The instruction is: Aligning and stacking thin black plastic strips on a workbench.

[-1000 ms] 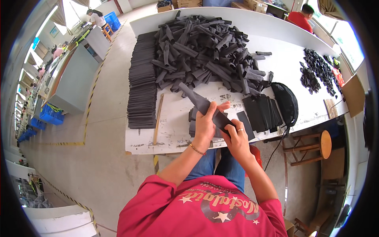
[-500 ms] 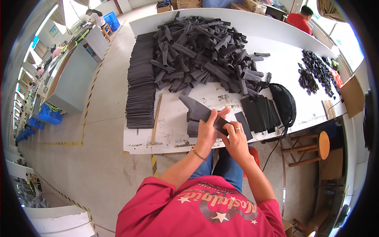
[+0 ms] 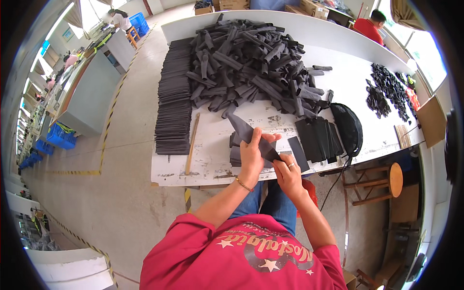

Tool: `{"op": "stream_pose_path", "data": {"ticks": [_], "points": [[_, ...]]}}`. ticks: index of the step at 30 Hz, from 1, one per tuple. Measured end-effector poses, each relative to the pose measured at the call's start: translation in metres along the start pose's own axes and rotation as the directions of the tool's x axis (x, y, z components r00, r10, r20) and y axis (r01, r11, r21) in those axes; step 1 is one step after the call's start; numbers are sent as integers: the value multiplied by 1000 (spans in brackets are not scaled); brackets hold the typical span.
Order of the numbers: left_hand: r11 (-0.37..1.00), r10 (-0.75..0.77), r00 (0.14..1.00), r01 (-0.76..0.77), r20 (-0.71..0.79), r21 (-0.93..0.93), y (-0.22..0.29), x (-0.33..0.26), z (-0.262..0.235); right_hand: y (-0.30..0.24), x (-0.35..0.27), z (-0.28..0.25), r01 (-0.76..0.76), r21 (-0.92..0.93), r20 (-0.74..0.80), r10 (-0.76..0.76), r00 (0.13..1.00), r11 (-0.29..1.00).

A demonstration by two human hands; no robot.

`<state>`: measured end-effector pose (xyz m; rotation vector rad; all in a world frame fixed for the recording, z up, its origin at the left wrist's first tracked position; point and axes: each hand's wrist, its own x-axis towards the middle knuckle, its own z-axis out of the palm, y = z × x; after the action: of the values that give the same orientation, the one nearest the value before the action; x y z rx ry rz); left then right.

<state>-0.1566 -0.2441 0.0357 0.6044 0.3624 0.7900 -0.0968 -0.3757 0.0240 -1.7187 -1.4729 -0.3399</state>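
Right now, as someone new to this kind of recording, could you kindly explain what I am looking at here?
There is no machine: a person wears a wide fisheye camera on the head, looking down, so straight edges bend. The left hand and right hand together hold one dark grey sleeve piece over the white table. On it lie a heap of similar pieces, a neat stacked row, flat black strips, a wooden stick and a black pouch.

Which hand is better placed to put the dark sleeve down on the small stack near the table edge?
Probably the left hand. It wraps the middle of the dark sleeve and sits right over the small stack. The right hand only pinches the sleeve's lower end, nearer the table edge.
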Motion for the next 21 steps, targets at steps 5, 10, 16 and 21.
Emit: {"op": "stream_pose_path", "data": {"ticks": [5, 10, 16, 21], "points": [[999, -31, 999, 30, -25, -42, -10, -12, 1, 0, 3, 12, 34, 51, 30, -35, 999, 998], [997, -26, 999, 23, -33, -75, -12, -11, -4, -3, 11, 14, 43, 66, 29, -45, 999, 997], [997, -11, 1000, 13, 20, -71, -11, -15, -2, -2, 22, 13, -14, 132, 47, 8, 999, 991], [983, -125, 992, 127, 27, -135, -2, -16, 2, -10, 29, 5, -320, 232, 172, 285, 943, 919]]}}
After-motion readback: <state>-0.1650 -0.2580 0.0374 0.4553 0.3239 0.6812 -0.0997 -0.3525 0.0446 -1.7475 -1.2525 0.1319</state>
